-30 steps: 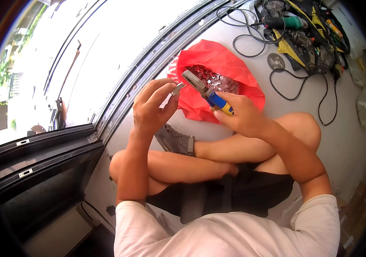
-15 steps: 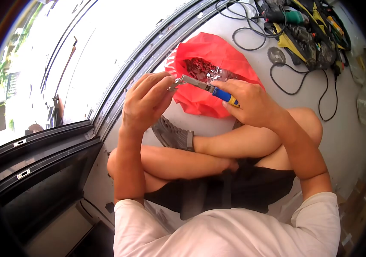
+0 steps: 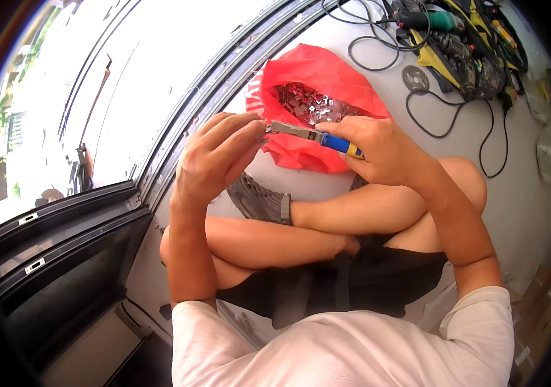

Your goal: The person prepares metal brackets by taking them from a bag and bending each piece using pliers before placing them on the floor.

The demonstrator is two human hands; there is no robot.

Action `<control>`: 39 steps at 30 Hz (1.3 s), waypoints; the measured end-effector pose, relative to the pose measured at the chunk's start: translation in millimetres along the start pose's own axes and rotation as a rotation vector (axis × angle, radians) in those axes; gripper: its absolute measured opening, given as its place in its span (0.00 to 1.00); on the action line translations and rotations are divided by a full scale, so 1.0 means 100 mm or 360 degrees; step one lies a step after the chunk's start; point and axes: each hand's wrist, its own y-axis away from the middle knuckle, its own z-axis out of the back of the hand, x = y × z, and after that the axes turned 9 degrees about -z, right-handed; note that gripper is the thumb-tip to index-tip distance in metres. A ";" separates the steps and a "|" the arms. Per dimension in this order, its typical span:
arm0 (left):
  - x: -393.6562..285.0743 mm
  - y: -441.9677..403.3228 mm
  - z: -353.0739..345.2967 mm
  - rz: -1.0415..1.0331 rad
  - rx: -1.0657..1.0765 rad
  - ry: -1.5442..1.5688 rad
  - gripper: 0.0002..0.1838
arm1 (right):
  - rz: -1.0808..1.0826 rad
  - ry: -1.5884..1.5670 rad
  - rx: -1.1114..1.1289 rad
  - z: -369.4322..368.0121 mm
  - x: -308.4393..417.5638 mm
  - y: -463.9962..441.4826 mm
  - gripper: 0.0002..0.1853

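My right hand point(image 3: 372, 145) is closed round the blue and yellow handles of a pair of pliers point(image 3: 296, 131), whose flat grey jaws point left. At the tip of the jaws, my left hand point(image 3: 220, 151) pinches a small metal piece point(image 3: 268, 131); its exact shape is mostly hidden by the fingers. Jaws and metal piece meet or nearly meet; I cannot tell whether the jaws grip it. Just beyond both hands a red bag point(image 3: 346, 77) lies open on the floor, with many small metal pieces point(image 3: 308, 103) inside.
My crossed legs point(image 3: 275, 242) lie below the hands. Power tools with a tool bag point(image 3: 469, 51), black cords point(image 3: 433, 132) and a round saw blade point(image 3: 415, 79) are at upper right. A dark metal door track point(image 3: 185, 122) runs along the left. Cardboard point(image 3: 546, 303) stands at lower right.
My left hand has shifted slightly left and down, its fingers now closer together over the metal piece. The pliers have tilted a little flatter, still held in my right hand.
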 end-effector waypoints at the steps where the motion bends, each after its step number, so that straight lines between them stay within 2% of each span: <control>1: 0.00 -0.01 0.00 0.0002 0.0016 0.0016 0.17 | 0.0003 0.0043 0.0006 0.01 0.00 -0.01 0.31; 12: -0.05 -0.02 -0.04 0.0029 0.0001 0.0023 0.16 | 0.0173 0.0169 -0.0125 -0.01 -0.05 -0.02 0.32; 21: -0.06 0.00 -0.12 0.0057 0.0001 0.0203 0.15 | 0.0174 0.0305 0.0045 0.06 -0.12 -0.02 0.31; 27: -0.12 -0.02 -0.05 0.0144 -0.0055 0.0391 0.12 | 0.0199 0.0160 0.0198 0.11 -0.12 -0.03 0.35; 34: -0.13 -0.01 0.01 0.0190 0.0095 0.0435 0.13 | 0.0177 -0.0191 0.0370 0.01 -0.13 0.00 0.31; 39: -0.13 0.01 0.09 0.0262 0.0080 0.0513 0.13 | 0.0133 -0.0370 0.0452 -0.03 -0.07 0.02 0.29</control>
